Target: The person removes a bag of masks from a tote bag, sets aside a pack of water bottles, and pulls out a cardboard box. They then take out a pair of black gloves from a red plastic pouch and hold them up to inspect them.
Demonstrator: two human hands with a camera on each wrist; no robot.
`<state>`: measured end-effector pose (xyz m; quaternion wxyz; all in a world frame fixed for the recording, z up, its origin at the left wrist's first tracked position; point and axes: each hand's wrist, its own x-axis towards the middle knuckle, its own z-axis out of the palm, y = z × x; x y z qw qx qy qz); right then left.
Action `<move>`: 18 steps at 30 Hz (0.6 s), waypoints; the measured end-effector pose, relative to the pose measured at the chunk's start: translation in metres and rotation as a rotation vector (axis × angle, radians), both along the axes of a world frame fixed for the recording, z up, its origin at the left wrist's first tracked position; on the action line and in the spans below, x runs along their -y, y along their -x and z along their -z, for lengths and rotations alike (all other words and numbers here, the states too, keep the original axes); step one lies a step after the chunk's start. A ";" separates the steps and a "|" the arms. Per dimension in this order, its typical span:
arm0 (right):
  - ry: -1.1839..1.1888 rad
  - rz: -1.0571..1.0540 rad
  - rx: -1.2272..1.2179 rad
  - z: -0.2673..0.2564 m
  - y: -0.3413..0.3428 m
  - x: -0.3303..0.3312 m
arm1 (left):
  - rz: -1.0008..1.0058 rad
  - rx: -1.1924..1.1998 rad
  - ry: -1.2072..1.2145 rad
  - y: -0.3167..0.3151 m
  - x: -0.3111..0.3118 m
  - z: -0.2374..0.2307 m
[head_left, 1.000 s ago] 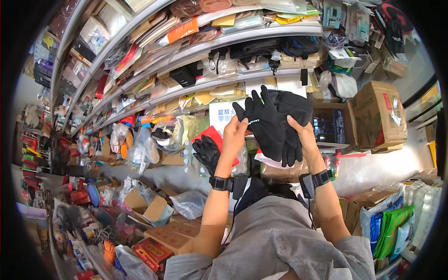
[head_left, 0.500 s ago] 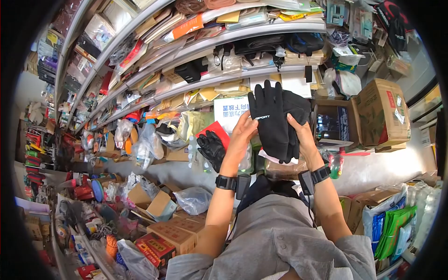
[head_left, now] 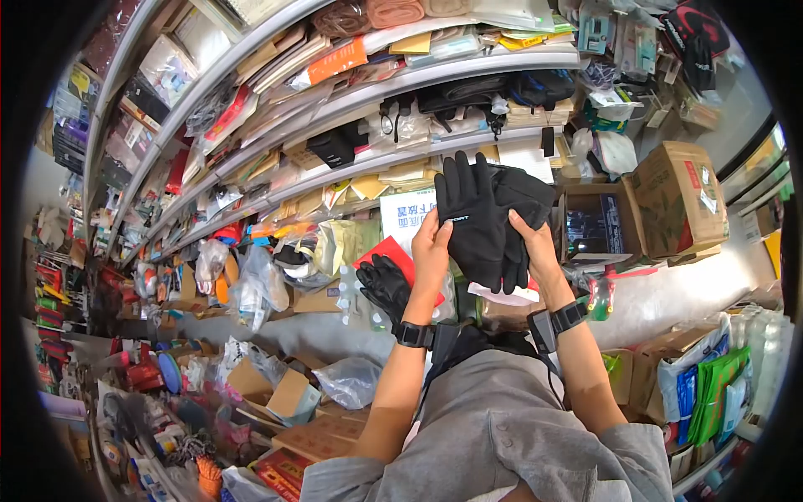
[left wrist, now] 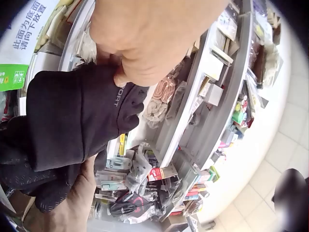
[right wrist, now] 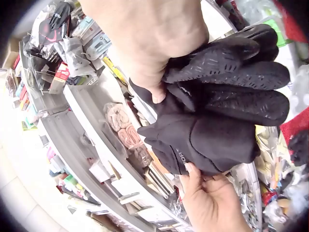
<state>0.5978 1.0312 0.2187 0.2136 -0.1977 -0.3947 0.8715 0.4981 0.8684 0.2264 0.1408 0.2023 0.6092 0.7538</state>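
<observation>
In front of the body, both hands hold a pair of black fabric gloves with their fingers pointing away. My left hand (head_left: pixel 432 247) pinches the side of the front glove (head_left: pixel 475 238), thumb beside its pale "SPORT" lettering. The second glove (head_left: pixel 525 199) lies partly behind it, gripped by my right hand (head_left: pixel 537 247) with the thumb on top. Textured grip marks cover the fingers of this rear glove (right wrist: pixel 241 82) in the right wrist view. Left of the hands, another black glove (head_left: pixel 385 284) with a shinier surface rests against a red sheet (head_left: pixel 393 255).
Shelves (head_left: pixel 351 92) packed with envelopes and wrapped goods curve across the front and left. An open cardboard box (head_left: pixel 677 201) stands to the right. Cartons and plastic bags (head_left: pixel 347 381) crowd the lower left, with green packets (head_left: pixel 711 393) at the lower right.
The front glove has swung from a slant, fingers spread, to nearly upright with its fingers closer together. The left hand has shifted its hold along the glove's side; the right hand keeps its grip.
</observation>
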 end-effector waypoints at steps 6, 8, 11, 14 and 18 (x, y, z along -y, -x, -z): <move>-0.019 0.031 0.022 0.002 0.016 0.018 | 0.031 0.048 -0.022 0.023 0.016 0.002; -0.025 0.049 0.023 0.004 0.023 0.024 | 0.047 0.087 -0.020 0.028 0.021 -0.002; -0.022 0.073 0.014 -0.002 0.033 0.036 | -0.020 0.046 0.072 0.039 0.027 0.003; -0.083 0.118 0.027 -0.007 0.041 0.046 | -0.191 -0.193 0.267 0.044 0.035 -0.003; -0.331 0.100 0.151 -0.024 0.044 0.064 | 0.165 0.214 0.127 0.036 0.036 -0.010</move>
